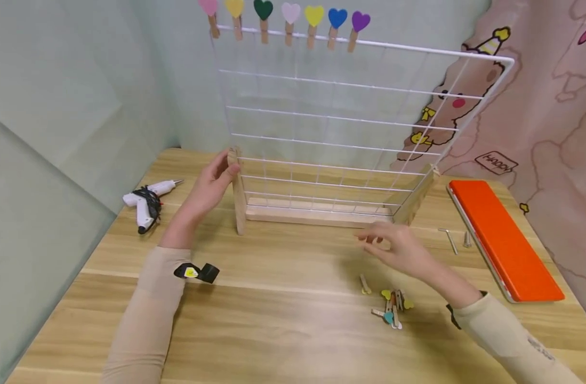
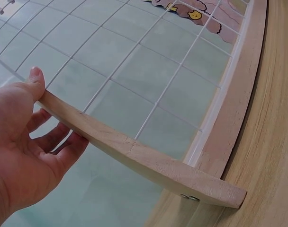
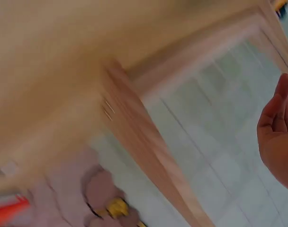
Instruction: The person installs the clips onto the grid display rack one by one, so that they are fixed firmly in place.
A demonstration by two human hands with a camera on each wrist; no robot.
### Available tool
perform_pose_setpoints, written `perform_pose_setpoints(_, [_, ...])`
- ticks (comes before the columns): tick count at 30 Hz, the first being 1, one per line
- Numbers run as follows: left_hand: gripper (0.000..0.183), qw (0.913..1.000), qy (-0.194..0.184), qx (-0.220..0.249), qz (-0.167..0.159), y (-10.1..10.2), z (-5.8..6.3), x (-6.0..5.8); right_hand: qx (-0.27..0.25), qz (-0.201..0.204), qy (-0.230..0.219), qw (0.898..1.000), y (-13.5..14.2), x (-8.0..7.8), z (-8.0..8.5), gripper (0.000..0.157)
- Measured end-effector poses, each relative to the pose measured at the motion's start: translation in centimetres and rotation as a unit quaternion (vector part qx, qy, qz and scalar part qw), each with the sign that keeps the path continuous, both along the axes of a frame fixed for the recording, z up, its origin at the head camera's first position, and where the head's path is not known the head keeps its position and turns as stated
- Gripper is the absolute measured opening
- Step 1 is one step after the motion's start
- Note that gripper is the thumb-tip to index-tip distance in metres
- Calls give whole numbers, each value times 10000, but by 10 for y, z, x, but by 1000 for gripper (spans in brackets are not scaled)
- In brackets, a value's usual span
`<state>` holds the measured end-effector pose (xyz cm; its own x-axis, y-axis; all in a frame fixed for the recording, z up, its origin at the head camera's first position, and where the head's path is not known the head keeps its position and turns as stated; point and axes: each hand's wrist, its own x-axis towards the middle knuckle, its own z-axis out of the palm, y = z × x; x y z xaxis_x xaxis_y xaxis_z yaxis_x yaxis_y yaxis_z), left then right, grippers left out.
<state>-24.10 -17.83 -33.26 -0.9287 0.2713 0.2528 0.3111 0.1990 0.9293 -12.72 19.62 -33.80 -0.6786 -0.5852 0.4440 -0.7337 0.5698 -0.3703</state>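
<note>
My left hand [image 1: 211, 184] grips the top of the left wooden upright [image 1: 238, 205] of a white wire grid rack [image 1: 328, 114]. In the left wrist view, the thumb lies on one side of this wooden piece [image 2: 134, 151] and the fingers on the other. Several heart-topped clothespins [image 1: 289, 32] are clipped along the rack's top wire. My right hand [image 1: 393, 248] hovers over the table in front of the rack's right end, fingers loosely bent, with nothing visible in them. Below it lies a small pile of heart clothespins [image 1: 393, 309], with a single clothespin [image 1: 364, 284] beside it.
A white glue gun [image 1: 146, 205] with its cord wrapped round lies at the left. At the right are an orange case [image 1: 506, 240], a hex key [image 1: 449, 241] and a screw [image 1: 467, 239]. A pink printed curtain [image 1: 537, 106] hangs behind.
</note>
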Motion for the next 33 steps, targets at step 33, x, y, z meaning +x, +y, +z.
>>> perform_pose_setpoints(33, [57, 9999, 22, -72, 91, 1, 0, 1, 1784, 445, -82, 9829, 0, 50, -54, 24])
